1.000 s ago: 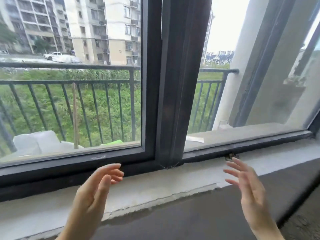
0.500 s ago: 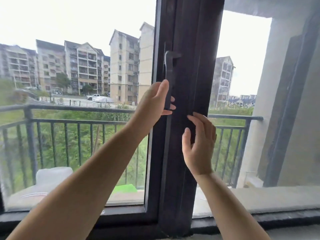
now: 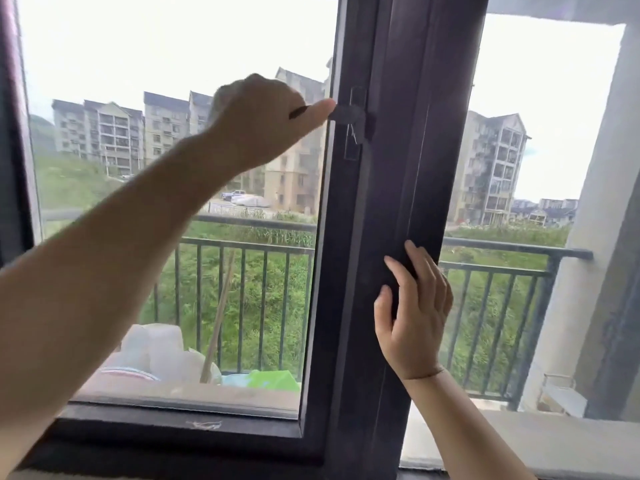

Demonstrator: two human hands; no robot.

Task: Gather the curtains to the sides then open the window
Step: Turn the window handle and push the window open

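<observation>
Window handle (image 3: 349, 116): dark lever on the central dark frame post (image 3: 398, 202), long axis horizontal, free end pointing left into the fist. Its outer length is hidden inside the left hand (image 3: 263, 116), and the part left showing is blurred; only the stub beside the mounting plate can be made out.

Left hand: closed around the handle, thumb laid along the lever toward the post, knuckles up. The fingers themselves are concealed behind the back of the hand. The forearm is cut off at the lower left edge.

Right hand (image 3: 412, 317): well below the grip and slightly to its right, laid flat and spread against the post, fingertips (image 3: 414, 251) upward, nothing grasped. The forearm is cut off at the bottom edge.

Window pane (image 3: 166, 64): left of the grip, closed within its frame.

Balcony railing (image 3: 242, 244): seen through the glass, below the grip.

Pale bundles (image 3: 156, 348) and a green item (image 3: 273, 379): behind the glass, far below the grip; not identifiable.

Apartment blocks (image 3: 104, 133): distant, behind the fist, partly covered by it.
</observation>
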